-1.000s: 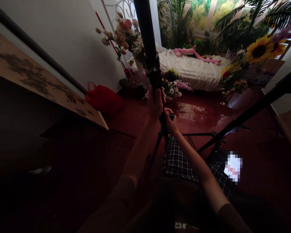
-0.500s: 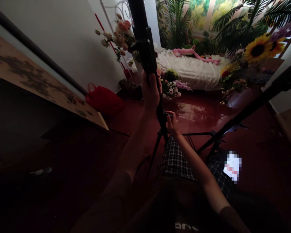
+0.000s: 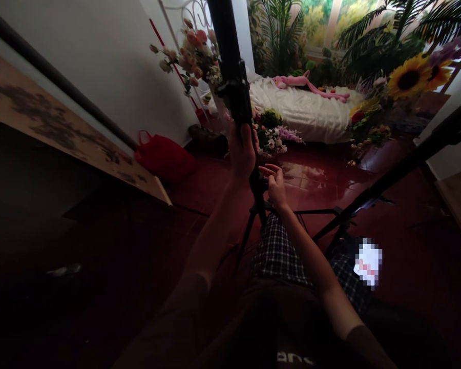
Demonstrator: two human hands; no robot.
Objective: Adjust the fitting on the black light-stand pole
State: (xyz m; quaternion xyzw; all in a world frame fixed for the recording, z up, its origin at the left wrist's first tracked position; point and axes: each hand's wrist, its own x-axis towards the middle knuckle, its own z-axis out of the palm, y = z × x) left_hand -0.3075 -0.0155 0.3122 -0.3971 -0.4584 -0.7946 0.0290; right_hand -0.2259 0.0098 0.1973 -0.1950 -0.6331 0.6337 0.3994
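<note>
A black tripod stand (image 3: 236,87) rises in front of me, its pole leaning slightly left and its legs spread near my knees. My left hand (image 3: 243,154) is wrapped round the pole, just below a thick clamp collar. Lower down, my right hand (image 3: 275,184) is beside a small joint or knob (image 3: 257,182) on the pole. Its fingers are stretched toward that part and stand apart; the dim light hides whether the fingertips touch it.
A second black stand (image 3: 399,171) slants across the right. Ahead are a white-draped bed (image 3: 303,113) with a pink plush toy (image 3: 311,86), flowers and sunflowers (image 3: 409,79). To the left lie a red bag (image 3: 165,159) and a painted panel (image 3: 80,128). A blurred-out bright screen (image 3: 368,264) rests by my leg.
The pole's collar and my left hand have moved down and slightly right. My right hand has shifted up a little, and its fingers have loosened from their pinch at the knob.
</note>
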